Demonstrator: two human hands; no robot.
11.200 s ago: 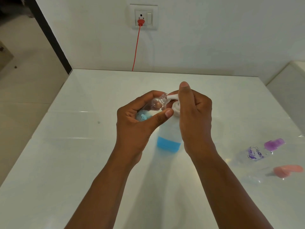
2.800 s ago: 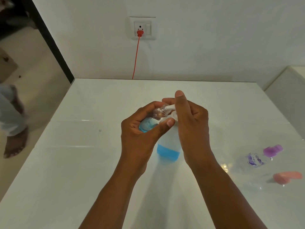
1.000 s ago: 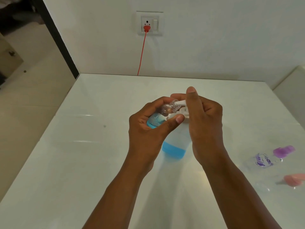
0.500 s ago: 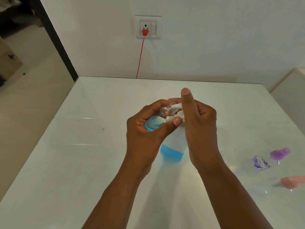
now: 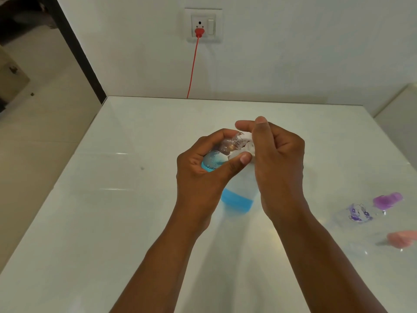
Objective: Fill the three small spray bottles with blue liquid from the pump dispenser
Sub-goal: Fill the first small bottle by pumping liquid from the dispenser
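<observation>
My left hand (image 5: 203, 175) grips a small clear spray bottle (image 5: 216, 158), tilted, its open neck up against the white pump nozzle. Blue liquid with bubbles fills its lower part. The pump dispenser (image 5: 239, 195) stands on the white table (image 5: 112, 211), with a band of blue liquid at its base. My right hand (image 5: 277, 159) curls over the pump head, thumb on top, pressing it. Two more small clear bottles lie at the right: one with a purple cap (image 5: 387, 199) and purple print, one with a pink cap (image 5: 401, 238).
A red cord (image 5: 193, 66) runs from a wall socket (image 5: 203, 24) down behind the table's far edge. The table's left edge drops to the tiled floor. A white surface stands at the far right.
The blue level in the held bottle has risen since the earliest frame. My right hand has pushed the pump head lower in the last half second. Both hands keep their hold.
</observation>
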